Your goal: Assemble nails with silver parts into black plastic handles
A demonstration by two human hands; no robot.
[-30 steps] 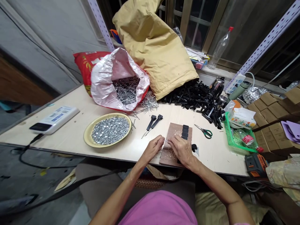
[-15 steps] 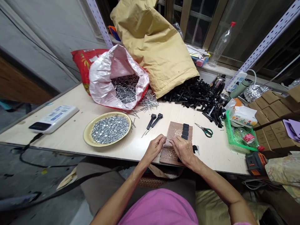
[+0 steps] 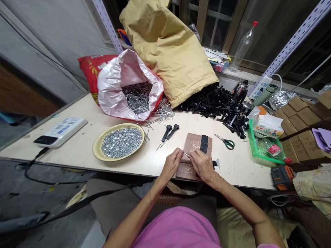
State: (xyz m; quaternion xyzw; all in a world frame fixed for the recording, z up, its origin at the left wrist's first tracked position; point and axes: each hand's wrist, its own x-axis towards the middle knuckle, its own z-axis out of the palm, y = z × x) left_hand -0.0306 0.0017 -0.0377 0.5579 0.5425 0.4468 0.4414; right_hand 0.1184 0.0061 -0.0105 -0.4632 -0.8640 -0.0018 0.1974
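Both my hands meet over a brown wooden board (image 3: 189, 139) at the table's front edge. My left hand (image 3: 172, 162) pinches one end of a thin metal rod (image 3: 185, 154). At the other end, my right hand (image 3: 203, 163) has its fingers closed on the same rod; its tip is hidden by the fingers. Pale crumbs and a row of black pads (image 3: 204, 145) lie on the board. Just beyond my left hand rest two metal rods with black heads (image 3: 169, 133). A yellow dish (image 3: 95, 146) of small shiny metal pieces stands to the left.
A red-and-white bag (image 3: 110, 91) spills metal rods at the back. Beside it a tan sack (image 3: 168, 51) leans over a heap of black plastic parts (image 3: 207, 101). Green-handled scissors (image 3: 229, 144), a green basket (image 3: 254, 153) and cardboard boxes (image 3: 297, 146) are at right; a white device (image 3: 62, 132) is far left.
The whole view has shifted very slightly. My hands keep nearly the same pose on the rod, and nothing else on the table has visibly moved.
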